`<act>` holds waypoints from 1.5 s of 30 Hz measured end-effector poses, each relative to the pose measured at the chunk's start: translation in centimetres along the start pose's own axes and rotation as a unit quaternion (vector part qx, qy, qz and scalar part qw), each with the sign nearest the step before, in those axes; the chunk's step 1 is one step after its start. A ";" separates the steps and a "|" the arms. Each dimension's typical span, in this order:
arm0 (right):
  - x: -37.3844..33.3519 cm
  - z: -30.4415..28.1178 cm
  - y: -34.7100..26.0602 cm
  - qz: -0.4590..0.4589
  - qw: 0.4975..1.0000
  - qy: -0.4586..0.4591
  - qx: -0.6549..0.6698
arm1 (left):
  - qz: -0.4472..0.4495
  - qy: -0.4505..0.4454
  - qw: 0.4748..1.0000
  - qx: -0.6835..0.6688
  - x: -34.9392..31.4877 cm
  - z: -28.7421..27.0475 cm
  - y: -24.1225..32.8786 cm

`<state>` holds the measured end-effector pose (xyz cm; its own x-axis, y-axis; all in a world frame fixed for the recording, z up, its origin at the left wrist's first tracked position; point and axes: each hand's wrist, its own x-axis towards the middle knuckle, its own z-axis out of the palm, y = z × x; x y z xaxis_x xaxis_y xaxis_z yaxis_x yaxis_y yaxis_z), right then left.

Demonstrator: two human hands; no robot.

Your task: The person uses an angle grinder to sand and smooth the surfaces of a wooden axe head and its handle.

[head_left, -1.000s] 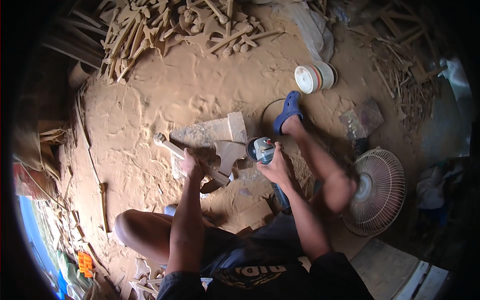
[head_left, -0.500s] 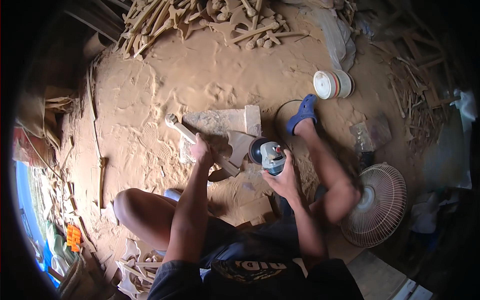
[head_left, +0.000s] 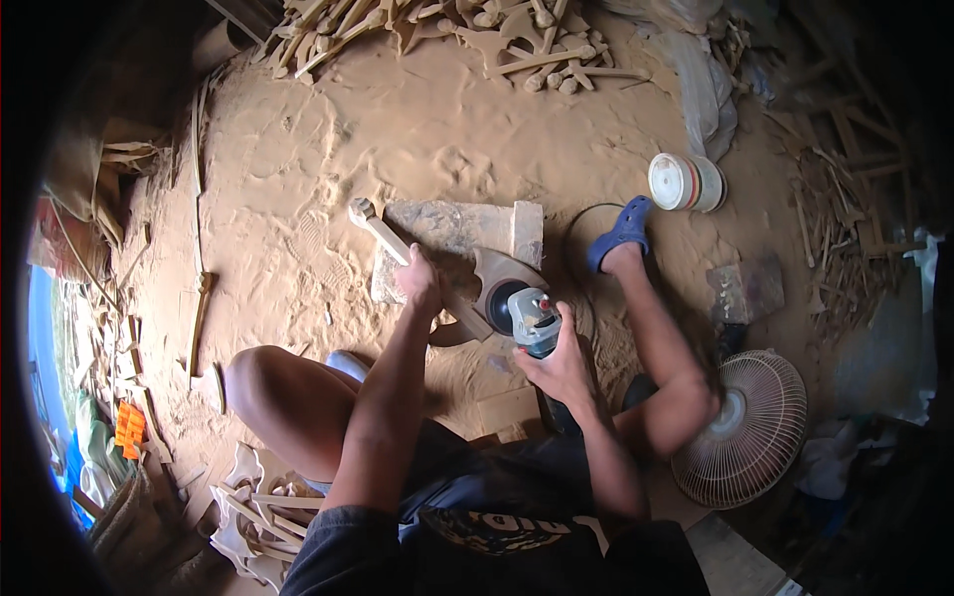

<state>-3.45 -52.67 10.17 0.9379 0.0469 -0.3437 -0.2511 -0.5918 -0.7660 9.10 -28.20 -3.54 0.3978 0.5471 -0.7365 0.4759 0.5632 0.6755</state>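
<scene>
My left hand is closed round the straight bar of a carved wooden furniture leg. The bar slants, its knobbed end far left, and curved wooden wings spread at its near end. My right hand grips an angle grinder with a grey-green body. Its dark round sanding disc sits at the curved edge of the right wing; exact contact is hard to make out. Under the wood lies a dusty board with an upright block at its right end.
Sawdust covers the ground. Similar wooden pieces are heaped at the far side and near left. A caged fan stands beside my right knee. A white bucket lies beyond my blue clog. A cable curves behind the grinder.
The grinder has moved left and nearer to me against the wood, from the wing's right side into its curve. My left hand keeps its hold. The whole view has shifted slightly.
</scene>
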 end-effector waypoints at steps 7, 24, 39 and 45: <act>-0.2 0.4 -0.8 0.045 0.998 -0.003 -0.052 | 0.003 -0.017 1.000 -0.015 0.6 -0.1 -0.9; 2.4 0.5 -0.1 0.007 0.999 0.039 -0.024 | 0.006 0.013 1.000 0.008 0.9 -0.1 -0.2; 4.9 1.1 -1.7 0.080 0.981 0.093 -0.150 | 0.016 -0.007 1.000 0.000 -0.5 -0.4 0.6; 2.9 0.1 -2.4 0.017 0.991 0.103 -0.087 | -0.004 -0.011 1.000 0.000 -0.8 0.1 0.7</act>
<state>-0.16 -51.02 11.01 0.9631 -0.1307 -0.2352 -0.2552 -0.7211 -0.6442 9.19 -28.36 -2.50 0.4100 0.5289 -0.7430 0.4801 0.5675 0.6689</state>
